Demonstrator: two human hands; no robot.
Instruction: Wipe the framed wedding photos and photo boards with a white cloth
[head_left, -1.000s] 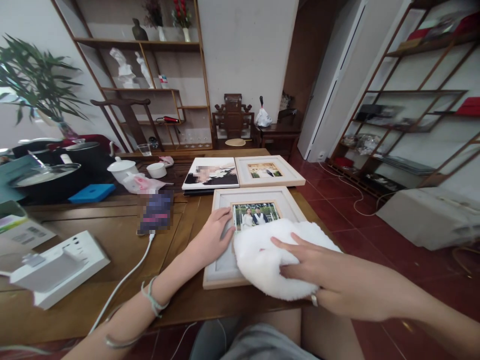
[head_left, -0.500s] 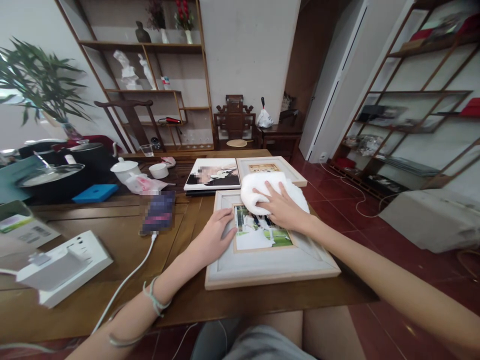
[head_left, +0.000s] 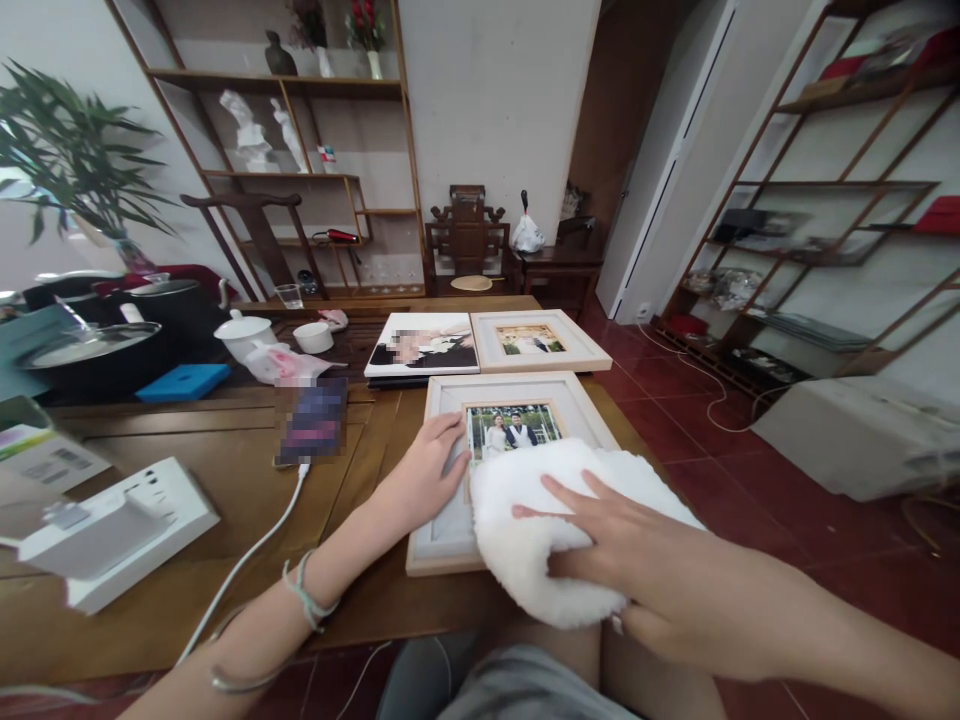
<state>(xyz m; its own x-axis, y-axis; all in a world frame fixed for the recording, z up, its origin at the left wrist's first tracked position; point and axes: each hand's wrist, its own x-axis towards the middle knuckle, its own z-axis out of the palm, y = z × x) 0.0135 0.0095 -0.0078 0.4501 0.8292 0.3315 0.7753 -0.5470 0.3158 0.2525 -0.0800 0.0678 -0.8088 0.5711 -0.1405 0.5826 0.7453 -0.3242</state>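
Note:
A picture frame (head_left: 444, 535) with a pale wood edge and a wide off-white inner border lies flat on the table, holding a photo of two people outdoors. My left hand (head_left: 429, 470) grips its left side, with fingers and thumb over the border. In my right hand (head_left: 637, 560) is a fluffy white cloth (head_left: 525, 490), with spread fingers on top and others tucked into its folds. The cloth covers the lower right of the frame and hangs past its near edge. Part of the photo is hidden beneath it.
Behind lie a second framed picture (head_left: 592, 350) and a photo panel (head_left: 382, 350). Leftward on the wooden table (head_left: 360, 590) are a blurred phone (head_left: 311, 420) on a white cable, a power strip (head_left: 142, 540), a blue box (head_left: 184, 382), a white teapot (head_left: 244, 335) and a black pan (head_left: 90, 370).
My right hand has drawn the white cloth from the frame's far part toward me, over its near right corner. The upper photo now shows. My left hand has stayed on the frame.

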